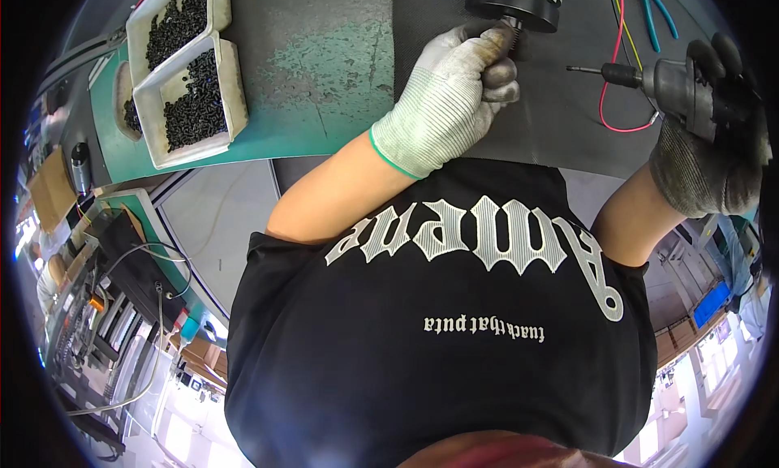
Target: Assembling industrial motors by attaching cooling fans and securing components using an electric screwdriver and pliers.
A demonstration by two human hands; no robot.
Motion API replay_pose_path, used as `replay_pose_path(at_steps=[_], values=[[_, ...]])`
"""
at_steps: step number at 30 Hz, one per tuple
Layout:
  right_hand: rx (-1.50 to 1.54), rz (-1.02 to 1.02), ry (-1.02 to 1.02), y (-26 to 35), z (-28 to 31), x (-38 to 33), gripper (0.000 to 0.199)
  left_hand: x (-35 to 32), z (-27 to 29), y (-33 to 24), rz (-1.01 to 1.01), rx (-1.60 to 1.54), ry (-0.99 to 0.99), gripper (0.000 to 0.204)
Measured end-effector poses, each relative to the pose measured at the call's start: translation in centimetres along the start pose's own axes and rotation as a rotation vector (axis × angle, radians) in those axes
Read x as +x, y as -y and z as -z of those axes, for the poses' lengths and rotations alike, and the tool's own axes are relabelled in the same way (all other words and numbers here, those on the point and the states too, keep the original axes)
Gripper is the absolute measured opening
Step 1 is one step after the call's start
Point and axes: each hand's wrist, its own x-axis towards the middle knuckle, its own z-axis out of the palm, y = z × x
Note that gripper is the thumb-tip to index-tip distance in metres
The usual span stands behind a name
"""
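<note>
My left hand [454, 87], in a pale knit glove with a green cuff, is closed at the top centre. Its thumb and forefinger pinch the ridged metal shaft [514, 40] that sticks out below a round black disc-shaped part [519, 7]. What lies inside the curled fingers is hidden. At the right, my right hand [706, 160], in a dark, soiled glove, is wrapped around a power screwdriver [673, 87]. The tool's thin bit [583, 69] points left, apart from the shaft.
Two pale bins [235, 91] of small black screws stand on the worn green bench [324, 79] at the left. Blue-handled pliers [661, 18] lie at the far right. A red wire [603, 103] and a yellow wire loop near the screwdriver. Cables and equipment stand at the lower left.
</note>
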Motion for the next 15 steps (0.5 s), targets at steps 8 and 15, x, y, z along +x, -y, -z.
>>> replay_pose_path(at_steps=[8,15], values=[[-0.06,0.05,-0.012,-3.9,0.2,0.6,0.019,0.5,-0.1,0.9,0.11,-0.191,-0.094,0.026],[-0.126,0.082,-0.003,-5.3,0.2,0.8,0.019,0.7,0.3,0.9,0.2,-0.385,0.037,0.029]])
